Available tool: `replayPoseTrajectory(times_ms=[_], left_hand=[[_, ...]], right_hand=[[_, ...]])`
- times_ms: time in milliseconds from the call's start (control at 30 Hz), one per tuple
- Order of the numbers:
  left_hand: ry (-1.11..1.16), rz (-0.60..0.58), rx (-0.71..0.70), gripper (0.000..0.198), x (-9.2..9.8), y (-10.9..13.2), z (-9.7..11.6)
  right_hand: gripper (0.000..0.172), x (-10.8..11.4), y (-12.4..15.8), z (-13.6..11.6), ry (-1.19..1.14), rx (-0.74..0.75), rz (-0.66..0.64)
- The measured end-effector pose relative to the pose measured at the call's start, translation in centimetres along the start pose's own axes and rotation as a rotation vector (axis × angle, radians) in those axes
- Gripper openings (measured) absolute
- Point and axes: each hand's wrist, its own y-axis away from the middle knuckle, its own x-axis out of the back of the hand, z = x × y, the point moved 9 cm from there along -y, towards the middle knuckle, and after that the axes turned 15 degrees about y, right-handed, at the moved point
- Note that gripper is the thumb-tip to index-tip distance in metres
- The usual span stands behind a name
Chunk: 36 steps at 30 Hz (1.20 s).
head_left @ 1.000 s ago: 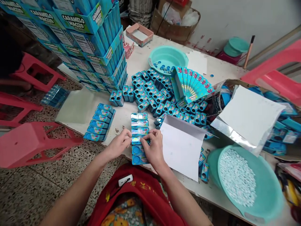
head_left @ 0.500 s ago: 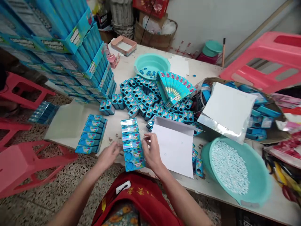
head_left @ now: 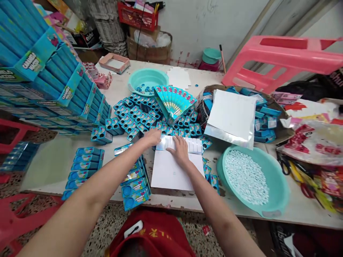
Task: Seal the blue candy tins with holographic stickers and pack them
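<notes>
A white sheet (head_left: pixel 174 175) lies in front of me, with a shiny silvery strip (head_left: pixel 195 145) split into sections along its far edge. My right hand (head_left: pixel 180 150) rests flat on this strip, fingers spread. At the strip's left end is my left hand (head_left: pixel 152 137), its fingers drawn together; what they pinch, if anything, is hidden. Beneath my left forearm stands a row of small blue boxes (head_left: pixel 136 192) printed "Caramelo Macizo", with round recesses on top; some carry shiny pieces. Many similar blue boxes (head_left: pixel 136 116) crowd together beyond the sheet.
Tall stacked blue cartons (head_left: pixel 34 64) rise at left, near another box row (head_left: pixel 80 166). A teal basin (head_left: pixel 278 185) of pale pellets stands at right, behind it a carton with a white sheet (head_left: pixel 232 110). Farther back are a teal bowl (head_left: pixel 147 75) and a pink stool (head_left: pixel 284 53).
Both hands have left the near row of boxes and moved to the far edge of the white sheet. The silvery strip now shows there. The view has shifted right.
</notes>
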Motion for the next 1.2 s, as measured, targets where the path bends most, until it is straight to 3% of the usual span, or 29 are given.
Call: replayPoseTrajectory(times_ms=[100,267,467,600,700,833,933,1033,1100,1200], left_hand=[[-0.017,-0.024,0.063,0.035,-1.8,-2.5,-0.8],[-0.018,0.039,0.109,0.022,-1.2,-2.9,-1.4],[0.035,0.030,0.132,0.022,-1.7,-3.3,-1.2],[0.056,0.020,0.154,0.022,-2.3,-3.4,-1.7],[0.061,0.010,0.173,0.024,-2.6,-3.5,-2.0],[0.066,0.001,0.184,0.027,-3.1,-3.8,-2.0],[0.095,0.006,0.184,0.028,-3.0,-3.9,-1.7],[0.136,0.032,0.186,0.028,-1.6,-2.7,-1.3],[0.268,0.114,0.089,0.032,0.5,-0.7,-0.2],[0.737,0.130,-0.270,0.044,3.0,4.8,2.6]], right_hand=[[0.062,-0.5,0.8,0.4,-0.018,0.011,-0.010],[0.066,0.3,-1.1,-0.3,-0.014,0.014,-0.016],[0.050,-0.2,-1.1,-3.4,0.024,0.093,-0.039],[0.042,-0.3,0.2,-3.5,-0.008,0.145,-0.030],[0.027,0.8,0.4,-3.1,-0.059,0.166,0.019],[0.013,4.6,0.3,-2.8,-0.052,0.175,0.061],[0.015,10.2,0.5,-2.8,-0.019,0.171,0.146],[0.014,15.8,0.9,-2.6,-0.032,0.131,0.212],[0.014,18.2,1.2,-2.8,-0.086,0.104,0.202],[0.013,19.7,1.7,-3.8,-0.204,0.094,0.156]])
